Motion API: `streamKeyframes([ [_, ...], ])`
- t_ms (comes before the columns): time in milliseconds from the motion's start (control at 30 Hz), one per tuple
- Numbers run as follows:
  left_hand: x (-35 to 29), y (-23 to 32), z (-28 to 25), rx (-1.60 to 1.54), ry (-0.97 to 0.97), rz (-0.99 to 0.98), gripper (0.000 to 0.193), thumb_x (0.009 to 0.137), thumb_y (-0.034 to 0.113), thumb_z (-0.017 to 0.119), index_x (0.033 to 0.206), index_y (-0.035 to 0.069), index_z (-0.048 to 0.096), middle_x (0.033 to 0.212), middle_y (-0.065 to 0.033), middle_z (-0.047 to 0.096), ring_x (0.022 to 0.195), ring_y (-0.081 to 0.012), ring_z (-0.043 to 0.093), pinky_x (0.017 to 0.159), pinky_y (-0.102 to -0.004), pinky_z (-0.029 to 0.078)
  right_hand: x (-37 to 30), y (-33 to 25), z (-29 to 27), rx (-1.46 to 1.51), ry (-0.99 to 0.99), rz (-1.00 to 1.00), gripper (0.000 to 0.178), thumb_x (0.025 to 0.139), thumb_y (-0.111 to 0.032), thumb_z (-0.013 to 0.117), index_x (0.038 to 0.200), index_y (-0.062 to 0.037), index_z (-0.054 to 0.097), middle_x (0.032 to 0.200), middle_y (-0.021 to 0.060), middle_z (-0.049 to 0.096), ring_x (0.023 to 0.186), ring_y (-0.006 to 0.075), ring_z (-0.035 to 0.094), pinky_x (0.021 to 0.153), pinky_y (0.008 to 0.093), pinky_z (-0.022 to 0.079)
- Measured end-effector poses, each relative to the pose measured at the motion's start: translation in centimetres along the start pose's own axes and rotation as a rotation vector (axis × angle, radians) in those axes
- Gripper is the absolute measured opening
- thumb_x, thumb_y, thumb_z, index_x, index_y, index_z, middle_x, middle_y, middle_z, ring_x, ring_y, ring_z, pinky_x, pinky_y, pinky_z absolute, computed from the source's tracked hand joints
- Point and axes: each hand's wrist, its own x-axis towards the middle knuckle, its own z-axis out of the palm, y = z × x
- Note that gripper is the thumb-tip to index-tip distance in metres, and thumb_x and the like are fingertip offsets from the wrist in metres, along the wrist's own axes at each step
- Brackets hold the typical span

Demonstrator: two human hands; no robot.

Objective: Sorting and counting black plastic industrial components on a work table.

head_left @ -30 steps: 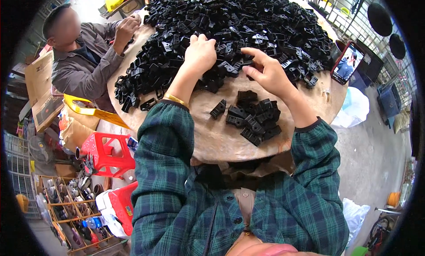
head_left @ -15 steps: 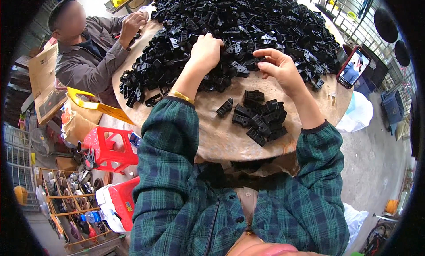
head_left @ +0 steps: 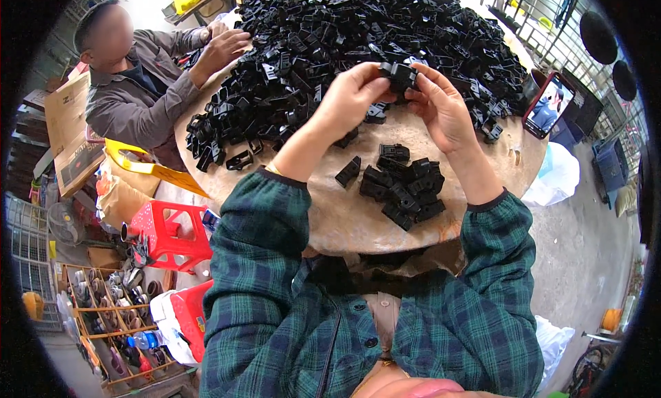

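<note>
Between my two hands is a small black plastic part, raised just in front of the big heap. My left hand pinches its left side with thumb and fingers. Against its right side close the fingertips of my right hand. Behind them a large heap of similar black plastic parts covers the far half of the round table. Nearer to me, between my forearms, lies a small pile of black parts, with one single part just left of it.
A phone with a lit screen leans at the table's right edge. Across on the left a co-worker has both hands at the heap. Red stools, a yellow-edged item and a shoe rack stand at left.
My left hand has moved right from the heap to meet my right hand, and both now hold one black part. The co-worker's hand has shifted right toward the heap.
</note>
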Motion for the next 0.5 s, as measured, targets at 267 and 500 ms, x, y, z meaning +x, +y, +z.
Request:
streamKeyframes([
  [267, -0.9, 0.2, 1.4, 0.358, 0.120, 0.225, 0.022, 0.085, 0.003, 0.053, 0.107, -0.002, 0.055, 0.088, -0.0074, 0.062, 0.078, -0.0120, 0.059, 0.070, -0.0253, 0.048, 0.1, 0.4, -0.3, -0.062, 0.035, 0.047, 0.020, 0.089, -0.012, 0.052, 0.107, -0.0033, 0.056, 0.090, 0.0065, 0.063, 0.073, 0.0151, 0.062, 0.066, 0.0257, 0.052],
  [500, -0.7, -0.6, 1.4, 0.293, 0.128, 0.193, 0.021, 0.084, 0.002, 0.054, 0.105, -0.002, 0.056, 0.086, -0.0089, 0.063, 0.077, -0.0125, 0.059, 0.069, -0.0252, 0.048, 0.0, 0.1, -0.3, -0.086, -0.036, 0.037, 0.017, 0.091, -0.011, 0.049, 0.104, -0.0026, 0.055, 0.087, 0.0077, 0.062, 0.069, 0.0153, 0.062, 0.064, 0.0271, 0.054],
])
